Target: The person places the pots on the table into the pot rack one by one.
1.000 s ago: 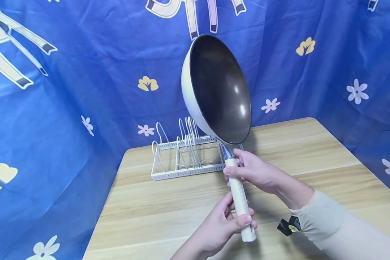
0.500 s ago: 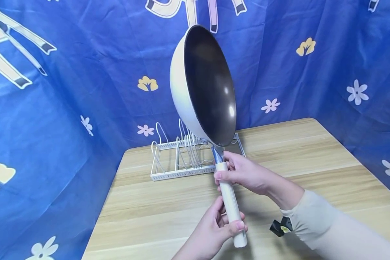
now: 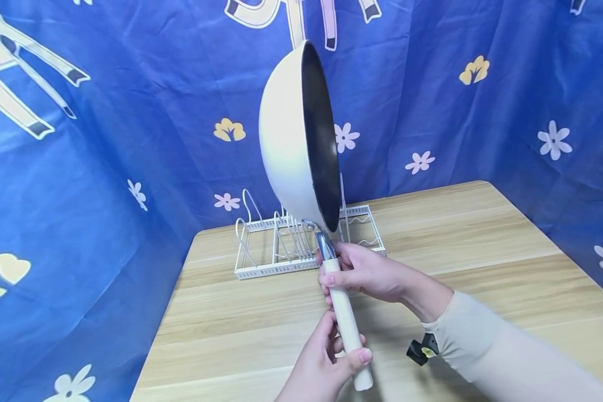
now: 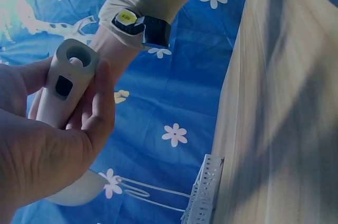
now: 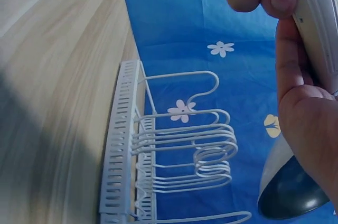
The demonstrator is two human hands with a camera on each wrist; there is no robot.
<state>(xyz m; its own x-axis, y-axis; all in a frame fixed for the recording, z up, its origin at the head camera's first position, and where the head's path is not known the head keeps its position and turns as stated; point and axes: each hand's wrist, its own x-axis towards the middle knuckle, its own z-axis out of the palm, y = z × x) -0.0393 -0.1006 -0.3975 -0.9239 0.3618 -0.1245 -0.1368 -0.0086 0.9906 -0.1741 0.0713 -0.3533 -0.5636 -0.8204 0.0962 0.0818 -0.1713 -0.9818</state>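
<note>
A deep wok [image 3: 288,134], white outside and dark inside, is held up over the table by its pale handle [image 3: 345,315]. Its bowl stands nearly on edge, the dark inside facing right. My right hand [image 3: 364,273] grips the handle's upper end, close below the metal neck. Lower down, my left hand [image 3: 321,360] holds the handle near its end, thumb on top. The left wrist view shows the hollow handle end [image 4: 74,57] between the fingers. Behind the wok stands a white wire rack [image 3: 271,271], partly hidden by the bowl and the right hand.
The rack's upright wire loops [image 5: 211,139] show in the right wrist view. A wooden table [image 3: 221,329] lies below, with blue patterned cloth [image 3: 181,111] hanging behind it and at both sides. A small black camera [image 3: 422,349] sits at the right wrist.
The wok has moved left and its bowl has turned, so more of the white outside and less of the dark inside shows. Both hands have moved left with the handle.
</note>
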